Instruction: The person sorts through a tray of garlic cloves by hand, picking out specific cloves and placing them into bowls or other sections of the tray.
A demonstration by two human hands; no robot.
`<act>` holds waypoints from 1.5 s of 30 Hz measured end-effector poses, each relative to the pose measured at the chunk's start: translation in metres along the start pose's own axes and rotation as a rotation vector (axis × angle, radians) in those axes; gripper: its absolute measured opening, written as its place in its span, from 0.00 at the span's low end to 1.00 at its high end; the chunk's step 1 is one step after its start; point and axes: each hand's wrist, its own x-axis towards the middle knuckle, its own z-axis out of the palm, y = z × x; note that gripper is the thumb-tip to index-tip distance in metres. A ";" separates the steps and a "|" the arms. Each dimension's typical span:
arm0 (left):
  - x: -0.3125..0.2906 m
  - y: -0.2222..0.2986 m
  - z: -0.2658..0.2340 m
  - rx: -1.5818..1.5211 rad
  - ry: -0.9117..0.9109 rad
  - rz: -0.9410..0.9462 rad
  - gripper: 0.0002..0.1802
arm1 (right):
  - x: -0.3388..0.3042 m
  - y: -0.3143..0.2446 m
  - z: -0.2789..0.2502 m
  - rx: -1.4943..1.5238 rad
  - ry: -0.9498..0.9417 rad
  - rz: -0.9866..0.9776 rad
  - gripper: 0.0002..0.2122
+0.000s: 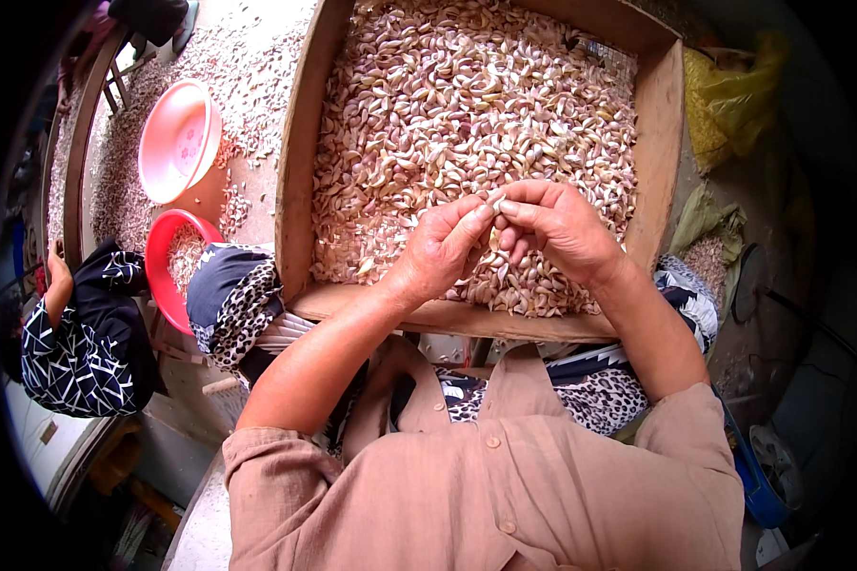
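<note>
A small pale garlic clove [498,204] is pinched between the fingertips of both hands, mostly covered by them. My left hand [446,246] closes on it from the left, thumb and forefinger together. From the other side my right hand [560,230] grips it, thumb against forefinger and the other fingers curled under. Both hands are just above a wide wooden tray [659,143] near its front edge. Unpeeled garlic cloves [448,105], white and purplish, fill the tray in a thick layer. Loose skins lie among them at the left.
Left of the tray stand a pink basin [183,143] and a red basin [173,271] holding cloves. More cloves cover the floor [248,67]. A person in a patterned sleeve [86,352] sits at far left. A yellow sack [728,105] lies to the right, a blue container [757,485] lower right.
</note>
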 end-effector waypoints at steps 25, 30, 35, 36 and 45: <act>0.002 -0.009 -0.004 0.099 0.016 -0.096 0.16 | 0.004 0.001 0.004 -0.617 -0.015 -0.265 0.04; 0.000 -0.011 -0.006 0.129 0.013 -0.083 0.17 | 0.003 0.001 0.010 -0.708 0.028 -0.333 0.04; 0.000 -0.009 -0.006 0.133 -0.006 -0.071 0.18 | 0.006 0.008 0.006 -0.652 0.031 -0.340 0.04; 0.000 -0.008 -0.005 0.127 0.004 -0.077 0.18 | 0.005 0.006 0.007 -0.710 0.041 -0.388 0.04; 0.000 -0.005 -0.003 0.102 0.034 -0.106 0.20 | 0.006 0.008 0.009 -0.869 0.153 -0.454 0.06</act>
